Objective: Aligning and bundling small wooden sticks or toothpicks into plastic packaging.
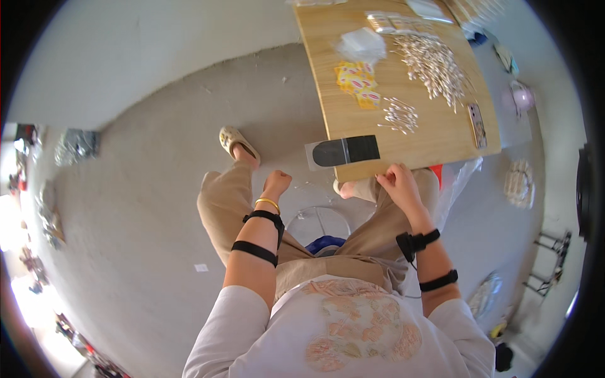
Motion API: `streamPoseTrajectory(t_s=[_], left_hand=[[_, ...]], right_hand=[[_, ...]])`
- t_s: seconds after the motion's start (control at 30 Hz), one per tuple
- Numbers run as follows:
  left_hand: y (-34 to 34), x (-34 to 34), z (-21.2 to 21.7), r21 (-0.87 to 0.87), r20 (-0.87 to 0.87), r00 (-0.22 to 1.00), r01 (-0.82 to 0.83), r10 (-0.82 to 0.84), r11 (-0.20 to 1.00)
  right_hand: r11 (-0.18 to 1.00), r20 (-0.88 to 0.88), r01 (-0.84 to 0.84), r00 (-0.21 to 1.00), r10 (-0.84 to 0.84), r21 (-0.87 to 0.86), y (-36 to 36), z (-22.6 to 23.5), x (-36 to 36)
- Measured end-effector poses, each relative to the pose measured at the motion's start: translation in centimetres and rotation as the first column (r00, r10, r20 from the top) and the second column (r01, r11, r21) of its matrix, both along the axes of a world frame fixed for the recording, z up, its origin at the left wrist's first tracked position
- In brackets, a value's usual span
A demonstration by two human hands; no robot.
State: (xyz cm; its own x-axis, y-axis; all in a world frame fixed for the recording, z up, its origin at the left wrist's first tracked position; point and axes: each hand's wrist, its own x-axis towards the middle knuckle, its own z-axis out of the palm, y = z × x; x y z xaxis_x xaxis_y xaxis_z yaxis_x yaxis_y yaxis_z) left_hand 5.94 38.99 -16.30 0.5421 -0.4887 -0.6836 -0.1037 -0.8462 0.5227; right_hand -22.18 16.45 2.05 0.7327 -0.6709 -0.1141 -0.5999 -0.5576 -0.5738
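Note:
My left hand [277, 182] is closed in a fist above my lap, left of the table, and nothing shows in it. At the table's near edge is my right hand [397, 181], its fingers bent and drawn together; whether something small is between them I cannot make out. Just beyond it, a flat black pouch [362, 149] with a clear plastic end lies across the table's left corner, partly overhanging. Farther in are a small group of cotton swabs [401, 116] and a large heap of cotton swabs [435, 68]. Yellow printed cards [357, 80] lie to their left.
On the wooden table [435, 148] are clear plastic bags [363, 45], packed swabs [400, 24] at the far end and a phone [477, 126] by the right edge. A stool's round base [318, 220] shows between my legs. Wrapped bundles [519, 183] lie on the right.

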Motion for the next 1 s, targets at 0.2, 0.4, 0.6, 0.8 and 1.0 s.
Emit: streamPoseTrajectory(t_s=[0.2, 0.4, 0.6, 0.8, 1.0], left_hand=[[-3.0, -6.4, -6.9, 0.148, -0.12, 0.984, -0.114, 0.132, 0.982], [0.1, -9.6, -20.4, 0.411, -0.359, 0.755, -0.4, 0.548, 0.819], [-5.6, -12.1, -22.0, 0.674, -0.175, 0.383, -0.625, 0.907, 0.394], [-5.3, -10.3, -25.9, 0.717, 0.062, -0.03, -0.694, 0.998, -0.065], [-5.9, -11.2, -28.6, 0.635, 0.085, -0.34, -0.706, 0.937, -0.314]], right_hand=[[0.991, -0.304, -0.097, 0.95, 0.064, -0.093, -2.1, 1.5, -1.4], [0.998, -0.517, -0.065, 0.853, 0.066, 0.02, -1.9, 3.2, 1.8], [0.994, -0.77, 0.049, 0.637, 0.04, 0.092, -2.6, 5.3, 0.2], [0.992, -0.804, -0.002, 0.586, 0.101, 0.123, -1.6, 6.3, 0.4], [0.95, -0.838, 0.097, 0.503, 0.21, 0.297, -2.6, 5.7, 2.3]])
